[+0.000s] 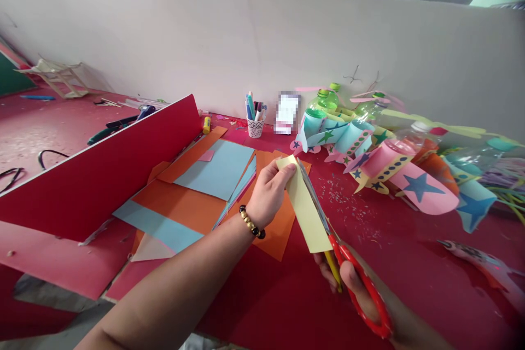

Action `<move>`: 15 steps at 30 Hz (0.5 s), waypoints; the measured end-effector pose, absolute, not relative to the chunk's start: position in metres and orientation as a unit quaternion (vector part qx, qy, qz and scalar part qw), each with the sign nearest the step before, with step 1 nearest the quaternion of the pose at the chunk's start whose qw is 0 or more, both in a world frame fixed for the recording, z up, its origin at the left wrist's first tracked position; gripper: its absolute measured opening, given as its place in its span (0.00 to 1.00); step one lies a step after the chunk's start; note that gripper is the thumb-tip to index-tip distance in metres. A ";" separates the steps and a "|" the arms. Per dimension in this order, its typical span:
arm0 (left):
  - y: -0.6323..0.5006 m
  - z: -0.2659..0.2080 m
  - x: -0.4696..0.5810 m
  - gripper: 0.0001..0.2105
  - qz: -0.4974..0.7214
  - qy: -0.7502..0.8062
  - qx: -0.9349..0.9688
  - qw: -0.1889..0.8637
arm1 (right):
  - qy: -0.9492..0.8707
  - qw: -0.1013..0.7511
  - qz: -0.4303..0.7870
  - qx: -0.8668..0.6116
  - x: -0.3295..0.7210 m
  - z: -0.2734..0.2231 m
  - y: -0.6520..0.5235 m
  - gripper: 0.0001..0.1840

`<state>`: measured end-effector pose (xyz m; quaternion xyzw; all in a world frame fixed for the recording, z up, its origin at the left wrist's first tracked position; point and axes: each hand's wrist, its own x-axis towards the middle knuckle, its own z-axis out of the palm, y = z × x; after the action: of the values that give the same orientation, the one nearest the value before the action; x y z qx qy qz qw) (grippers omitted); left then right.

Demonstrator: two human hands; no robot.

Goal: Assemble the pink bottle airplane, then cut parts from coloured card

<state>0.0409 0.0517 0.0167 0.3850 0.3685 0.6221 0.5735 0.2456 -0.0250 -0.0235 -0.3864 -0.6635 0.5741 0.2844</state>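
My left hand, with a beaded bracelet on its wrist, pinches the far end of a pale yellow paper strip between thumb and fingers. Red-handled scissors are in my right hand, thumb through one loop. Their blades lie along the strip's right edge; whether they are cutting into it I cannot tell. A slim yellow thing, its kind unclear, sticks out below the strip by my right fingers. Orange card and light blue sheets lie beneath and left of my left hand.
Bottle planes covered in coloured paper crowd the right back. A pen cup and a phone stand by the wall. On the right lies a pink tool with a pointed tip. A red board rises at left.
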 end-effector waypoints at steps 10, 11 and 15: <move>0.050 0.019 0.041 0.12 0.615 0.379 0.393 0.569 | -0.638 0.294 0.585 -0.405 0.240 -0.018 -0.028 0.33; 0.050 0.019 0.041 0.12 0.615 0.381 0.394 0.567 | -0.642 0.291 0.583 -0.405 0.240 -0.018 -0.027 0.33; 0.050 0.018 0.041 0.12 0.614 0.383 0.395 0.566 | -0.656 0.274 0.586 -0.389 0.240 -0.016 -0.025 0.34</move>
<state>0.0411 0.0498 0.0180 0.3949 0.3828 0.6142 0.5660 0.2398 -0.0250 -0.0159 -0.3892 -0.6559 0.5857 0.2744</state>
